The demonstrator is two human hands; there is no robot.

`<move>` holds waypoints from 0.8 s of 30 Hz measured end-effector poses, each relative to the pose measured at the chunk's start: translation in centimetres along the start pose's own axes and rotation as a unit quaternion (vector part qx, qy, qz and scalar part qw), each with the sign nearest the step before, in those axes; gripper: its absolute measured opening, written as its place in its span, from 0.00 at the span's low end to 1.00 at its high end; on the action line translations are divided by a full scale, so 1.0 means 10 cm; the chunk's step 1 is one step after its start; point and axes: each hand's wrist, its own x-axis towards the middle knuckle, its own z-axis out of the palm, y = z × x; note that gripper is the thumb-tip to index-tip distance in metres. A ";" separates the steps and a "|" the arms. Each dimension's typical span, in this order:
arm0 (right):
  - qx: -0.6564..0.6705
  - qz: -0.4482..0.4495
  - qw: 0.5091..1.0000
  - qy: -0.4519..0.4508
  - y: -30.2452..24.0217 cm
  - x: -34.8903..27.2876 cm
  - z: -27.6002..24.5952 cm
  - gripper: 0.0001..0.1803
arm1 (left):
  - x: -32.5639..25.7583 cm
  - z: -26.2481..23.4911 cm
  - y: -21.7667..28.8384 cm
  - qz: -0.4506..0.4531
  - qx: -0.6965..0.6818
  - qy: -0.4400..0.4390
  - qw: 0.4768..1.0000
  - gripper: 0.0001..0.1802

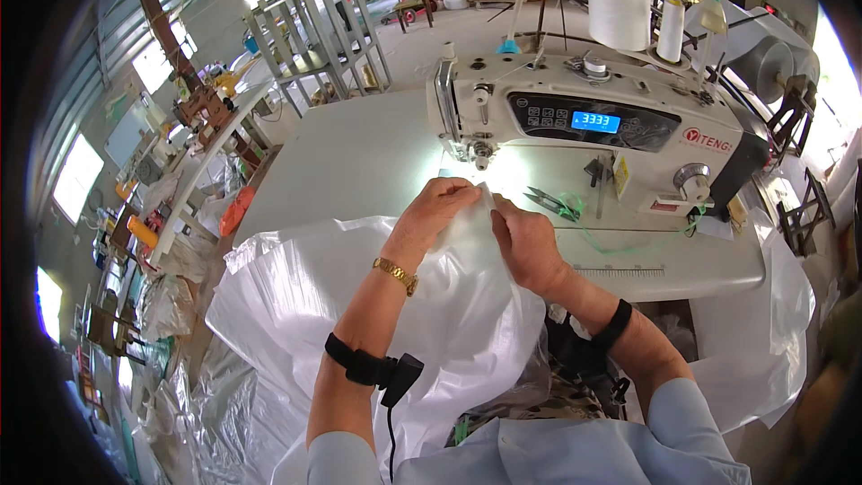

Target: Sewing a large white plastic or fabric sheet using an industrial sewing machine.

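A large, shiny white plastic sheet (pixel 296 296) spreads over the table's front edge and my lap. My left hand (pixel 442 208), with a gold watch on its wrist, pinches a folded edge of the sheet. Close beside it, my right hand (pixel 528 247) is closed on the same edge from the other side. Both hands meet just in front of the needle area of a white sewing machine (pixel 485 112), whose lamp lights the spot. The needle tip and the presser foot are hard to make out behind the fingers and glare.
Thread snips (pixel 549 203) lie right of my hands, with green strands (pixel 597 238) near them. A ruler scale (pixel 620 271) runs along the table front. Behind the machine stand a big white thread cone (pixel 620 15) and a slimmer spool (pixel 671 31). A metal rack (pixel 314 31) stands far left.
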 end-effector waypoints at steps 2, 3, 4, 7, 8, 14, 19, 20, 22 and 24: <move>-0.140 -0.062 0.988 -0.023 0.06 0.02 0.09 0.18 | 0.06 -0.06 -0.08 -0.006 0.013 0.020 1.000 0.16; -0.139 -0.065 0.988 -0.028 0.06 0.04 0.12 0.18 | 0.13 -0.12 -0.11 -0.029 0.062 -0.013 0.998 0.17; -0.196 -0.075 0.976 -0.067 0.06 0.05 0.13 0.23 | 0.18 -0.18 -0.16 -0.053 0.111 -0.046 0.991 0.19; -0.280 -0.102 0.948 -0.111 0.07 0.08 0.18 0.30 | 0.24 -0.15 -0.29 -0.060 0.125 -0.029 0.990 0.19; -0.308 -0.121 0.937 -0.114 0.07 0.09 0.19 0.33 | 0.22 -0.14 -0.33 -0.062 0.123 -0.029 0.990 0.19; -0.322 -0.125 0.927 -0.147 0.07 0.16 0.22 0.28 | 0.27 -0.07 -0.33 -0.107 0.037 0.058 0.992 0.15; -0.212 -0.065 0.966 -0.136 0.25 0.31 0.18 0.17 | 0.34 -0.14 -0.46 0.063 0.298 0.028 0.952 0.14; -0.155 -0.052 0.977 -0.137 0.33 0.37 0.14 0.14 | 0.34 -0.13 -0.46 0.062 0.299 0.026 0.952 0.14; -0.100 -0.088 0.985 -0.111 0.62 0.44 0.19 0.12 | 0.39 -0.08 -0.46 0.106 0.375 0.066 0.919 0.15; -0.046 -0.099 0.987 -0.119 0.63 0.45 0.13 0.10 | 0.43 -0.01 -0.47 0.093 0.379 0.074 0.918 0.15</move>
